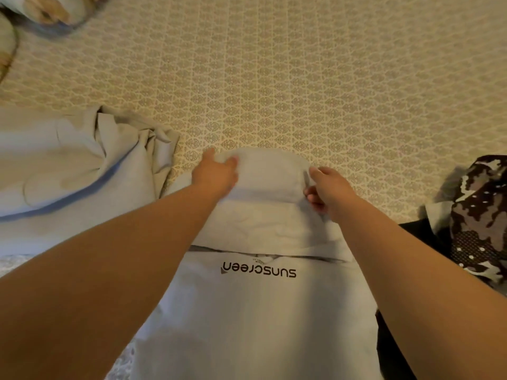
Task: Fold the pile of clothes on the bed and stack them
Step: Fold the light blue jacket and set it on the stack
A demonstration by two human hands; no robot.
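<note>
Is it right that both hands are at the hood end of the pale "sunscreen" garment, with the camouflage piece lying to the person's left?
Not quite. In the head view the camouflage piece lies to the person's right. The left hand and right hand are indeed at the hood end of the sunscreen garment.

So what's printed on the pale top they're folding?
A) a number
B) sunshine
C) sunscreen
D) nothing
C: the word "sunscreen" runs in dark letters, upside down from this view, across the top that both hands are on.
</note>
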